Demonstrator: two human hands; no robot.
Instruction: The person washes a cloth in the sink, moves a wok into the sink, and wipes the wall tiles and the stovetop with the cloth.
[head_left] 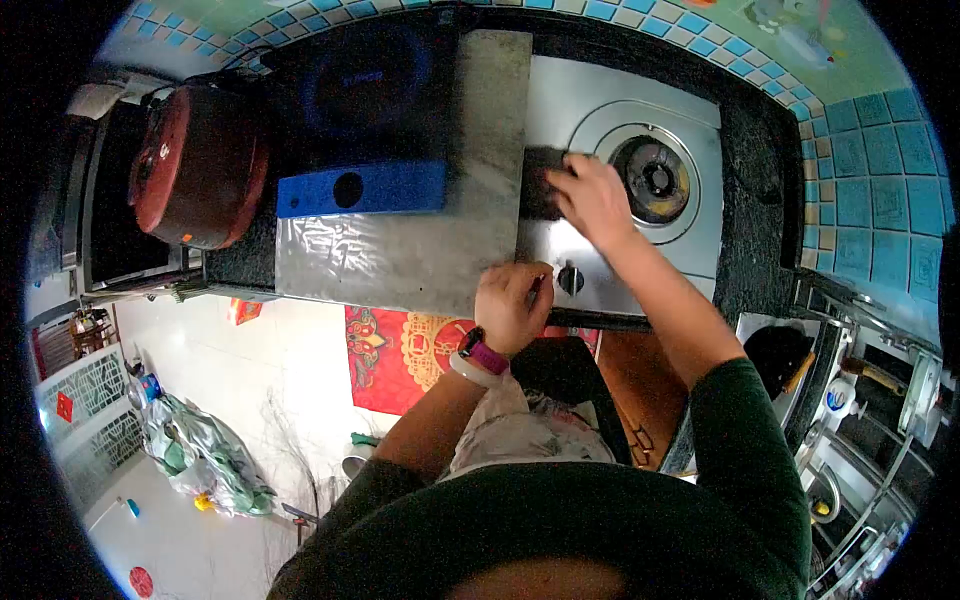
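Note:
My right hand (597,200) presses a dark cloth (541,183) against the steel gas stove (560,85), left of the round burner (660,180). Its fingers are bent over the cloth's right side. My left hand (513,298), with a watch and a white band on the wrist, is closed at the front right corner of a grey metal sheet (400,255). Its fingers curl about that corner, partly hiding their hold. Just right of this hand sits a stove knob (570,279). The sheet covers the left part of the stove.
A black induction cooker (360,110) with a blue panel (400,188) lies at the left. Beyond it stands a dark red rice cooker (200,165). Tiled walls (880,190) border the counter. A red patterned mat (400,355) lies on the floor; an open rack (870,440) is at right.

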